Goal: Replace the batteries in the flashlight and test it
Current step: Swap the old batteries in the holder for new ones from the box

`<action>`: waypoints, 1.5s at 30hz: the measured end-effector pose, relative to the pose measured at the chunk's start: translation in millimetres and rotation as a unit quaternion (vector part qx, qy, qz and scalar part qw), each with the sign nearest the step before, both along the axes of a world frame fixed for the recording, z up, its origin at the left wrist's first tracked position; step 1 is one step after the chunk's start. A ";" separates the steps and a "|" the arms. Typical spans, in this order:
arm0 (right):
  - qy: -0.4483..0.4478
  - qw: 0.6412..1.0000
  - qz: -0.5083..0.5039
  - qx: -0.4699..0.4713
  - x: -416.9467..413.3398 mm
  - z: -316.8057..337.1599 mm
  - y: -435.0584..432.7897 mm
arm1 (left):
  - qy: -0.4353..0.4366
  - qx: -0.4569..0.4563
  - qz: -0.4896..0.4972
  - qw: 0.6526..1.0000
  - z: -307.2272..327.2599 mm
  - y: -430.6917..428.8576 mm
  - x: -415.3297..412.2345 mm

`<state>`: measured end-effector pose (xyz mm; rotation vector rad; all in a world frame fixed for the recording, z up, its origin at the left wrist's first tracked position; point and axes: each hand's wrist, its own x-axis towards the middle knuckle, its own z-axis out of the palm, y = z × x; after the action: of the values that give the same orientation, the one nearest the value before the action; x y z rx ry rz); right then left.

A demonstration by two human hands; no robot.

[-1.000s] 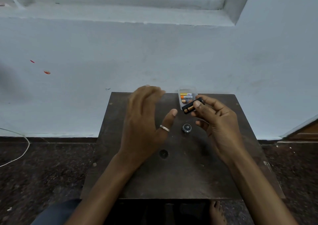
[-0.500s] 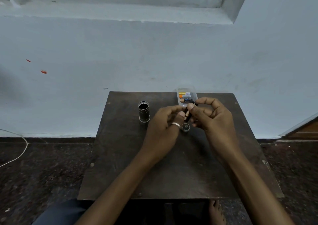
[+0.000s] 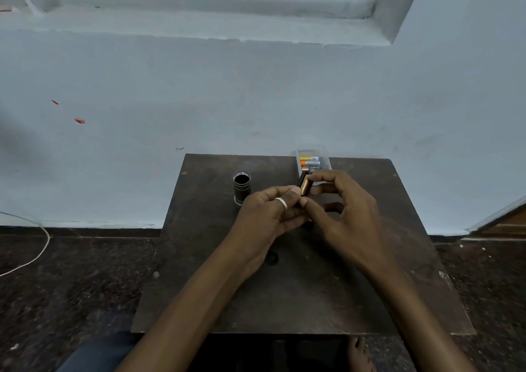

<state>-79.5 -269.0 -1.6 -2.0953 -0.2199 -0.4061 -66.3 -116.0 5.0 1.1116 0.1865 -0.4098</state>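
A black battery holder with a copper-coloured battery [image 3: 304, 186] in it is held just above the small dark table [image 3: 299, 300]. My left hand [image 3: 267, 215], which wears a ring, pinches its lower end, thumb against the battery. My right hand [image 3: 347, 215] grips it from the right and over the top. The dark flashlight body [image 3: 242, 187] stands upright to the left of my hands, open end up. A clear plastic box [image 3: 312, 161] with a few spare batteries sits at the table's far edge. My hands hide the tail cap.
A pale wall rises right behind the table. On the dark floor at the left lies a white cable [image 3: 34, 255]. A bare foot [image 3: 360, 354] shows under the table's near edge. A small dark hole [image 3: 271, 257] marks the tabletop.
My left hand left the flashlight body standing and came right to join my right hand on the battery holder. The holder now points more upright, and the tail cap is covered.
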 end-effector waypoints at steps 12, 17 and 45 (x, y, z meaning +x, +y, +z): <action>0.011 0.999 0.021 -0.041 0.3 1.4 -0.7 | -0.003 0.027 -0.010 1.000 -2.5 2.7 0.1; 0.011 0.999 0.029 -0.042 -1.0 -0.3 -1.9 | -0.001 0.022 -0.015 1.000 -2.8 2.6 -0.1; -0.067 0.963 0.010 -0.262 -9.9 -4.8 0.7 | -0.030 0.082 0.000 0.996 -9.5 1.3 -1.5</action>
<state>-89.4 -268.3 -6.4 -2.5815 -0.4699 -0.5208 -67.8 -114.7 -4.5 1.2832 0.1704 -0.3649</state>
